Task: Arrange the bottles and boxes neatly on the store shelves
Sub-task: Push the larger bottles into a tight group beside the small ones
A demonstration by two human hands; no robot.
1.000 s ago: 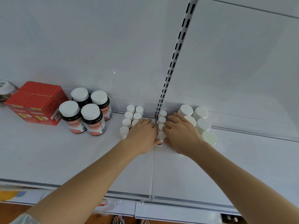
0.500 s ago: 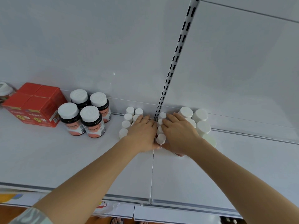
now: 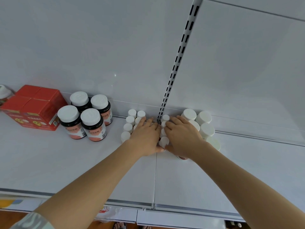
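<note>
On the white shelf [image 3: 49, 162], beside 4 dark bottles [image 3: 85, 119], both flat, unclenched palms, left hand [image 3: 145, 136] and right hand [image 3: 183, 138], have squeezed the small white bottles [image 3: 130, 120] tighter since 1 second ago, nearly finishing that block.

Printed characters appear on the labels of the dark bottles [image 3: 93, 128] and on the front of the red box [image 3: 35, 113], but all are too small and blurred to read.
</note>
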